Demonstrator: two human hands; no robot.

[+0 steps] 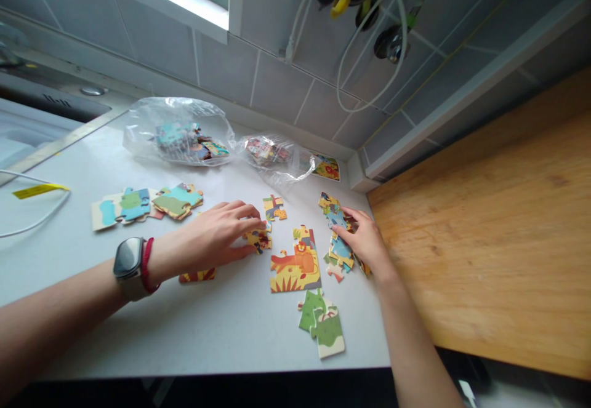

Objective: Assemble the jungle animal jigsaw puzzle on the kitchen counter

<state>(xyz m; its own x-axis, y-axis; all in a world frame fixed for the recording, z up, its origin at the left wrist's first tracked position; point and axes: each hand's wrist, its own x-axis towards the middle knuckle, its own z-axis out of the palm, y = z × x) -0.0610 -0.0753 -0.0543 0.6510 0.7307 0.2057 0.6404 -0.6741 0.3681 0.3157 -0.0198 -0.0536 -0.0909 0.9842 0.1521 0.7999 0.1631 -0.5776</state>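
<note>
In the head view my left hand (221,229) is closed with thumb and fingers around a small yellow-and-brown puzzle piece (259,240) on the white counter. To the right, my right hand (363,239) pinches a blue-and-yellow puzzle piece (335,218) at a loose pile (340,250). Between the hands lies a joined puzzle section (295,266) with an orange lion on yellow. Just above that section is another puzzle piece (275,207) with a spotted animal. An orange-and-yellow piece (197,275) is partly hidden below my left wrist.
Green puzzle pieces (323,325) lie near the front edge. More pieces (133,205) are stacked at the left. Behind them are two clear plastic bags (184,131) of pieces and a picture card (327,167). A wooden panel (484,229) borders the counter's right side.
</note>
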